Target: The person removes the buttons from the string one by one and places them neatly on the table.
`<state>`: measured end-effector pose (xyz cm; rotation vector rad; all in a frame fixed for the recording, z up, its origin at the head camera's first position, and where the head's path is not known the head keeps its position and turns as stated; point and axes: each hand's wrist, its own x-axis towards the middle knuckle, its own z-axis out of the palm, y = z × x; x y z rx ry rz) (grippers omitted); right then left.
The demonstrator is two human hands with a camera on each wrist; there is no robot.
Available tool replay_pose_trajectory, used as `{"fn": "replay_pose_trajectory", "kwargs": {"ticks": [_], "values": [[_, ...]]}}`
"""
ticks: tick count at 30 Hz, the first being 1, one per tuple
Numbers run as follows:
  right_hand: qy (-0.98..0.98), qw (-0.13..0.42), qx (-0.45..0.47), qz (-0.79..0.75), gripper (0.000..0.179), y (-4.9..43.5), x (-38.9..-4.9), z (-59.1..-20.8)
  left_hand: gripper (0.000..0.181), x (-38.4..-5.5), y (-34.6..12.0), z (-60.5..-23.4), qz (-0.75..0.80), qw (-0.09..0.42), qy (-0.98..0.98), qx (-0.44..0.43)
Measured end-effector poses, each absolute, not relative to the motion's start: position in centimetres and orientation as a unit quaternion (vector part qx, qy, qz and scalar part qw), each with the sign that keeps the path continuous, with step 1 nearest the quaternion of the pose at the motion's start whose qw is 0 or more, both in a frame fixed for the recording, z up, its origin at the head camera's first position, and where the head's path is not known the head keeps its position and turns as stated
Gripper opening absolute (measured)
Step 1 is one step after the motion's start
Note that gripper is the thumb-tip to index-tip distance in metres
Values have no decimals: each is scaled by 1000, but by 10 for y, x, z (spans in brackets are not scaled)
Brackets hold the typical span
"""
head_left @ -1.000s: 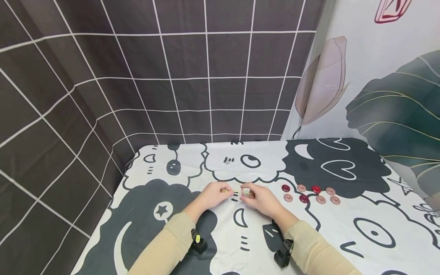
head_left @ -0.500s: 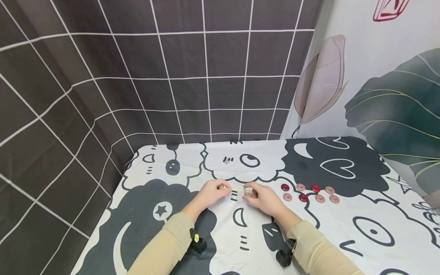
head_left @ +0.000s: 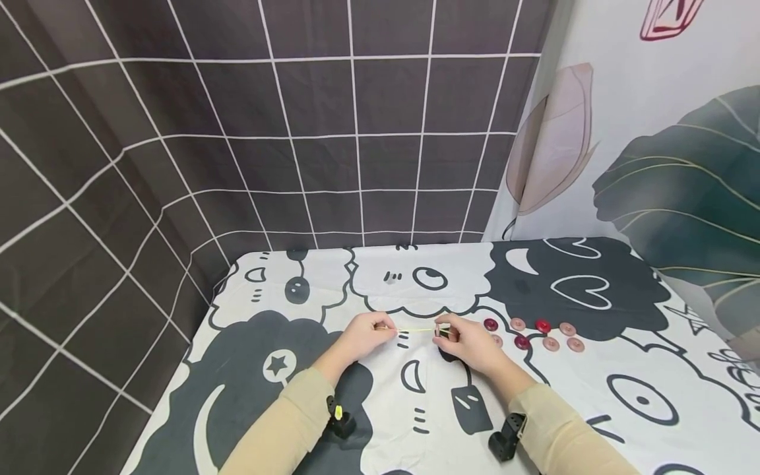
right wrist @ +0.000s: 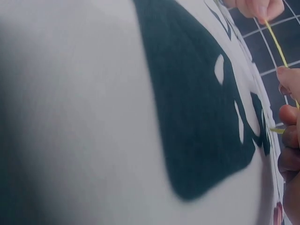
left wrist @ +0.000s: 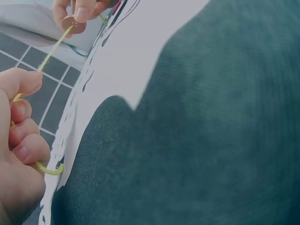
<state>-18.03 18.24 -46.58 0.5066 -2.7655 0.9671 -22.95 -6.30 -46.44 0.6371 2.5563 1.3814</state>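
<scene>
A length of yellow string (head_left: 415, 330) runs taut between the two hands, above the patterned cloth. My left hand (head_left: 369, 334) pinches one end, and in the left wrist view a short tail of string hangs out below its curled fingers. A pinkish-brown button (left wrist: 74, 25) sits on the string, pinched between the thumb and fingers of my right hand (head_left: 469, 340). More string shows behind the button in the left wrist view. In the right wrist view the right fingers (right wrist: 290, 136) cover the button, and a bit of yellow string pokes out beside them.
Two rows of loose buttons lie right of my right hand, among them a dark red button (head_left: 522, 342), a bright red button (head_left: 543, 326) and a pink button (head_left: 575, 344). A dark grid-patterned curtain (head_left: 320, 99) hangs behind the cloth-covered table (head_left: 380, 396).
My right hand has moved to the right with the button, and the stretch of string between the hands has grown longer. The left hand has stayed nearly in place.
</scene>
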Motion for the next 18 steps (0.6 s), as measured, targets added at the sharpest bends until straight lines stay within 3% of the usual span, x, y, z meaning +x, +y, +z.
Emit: {"fn": "replay_pose_trajectory", "kwargs": {"ticks": [18], "values": [[-925,92,162,331,33,197,-178,-468,6,-229,-63,-464,454,91,859,220]]}}
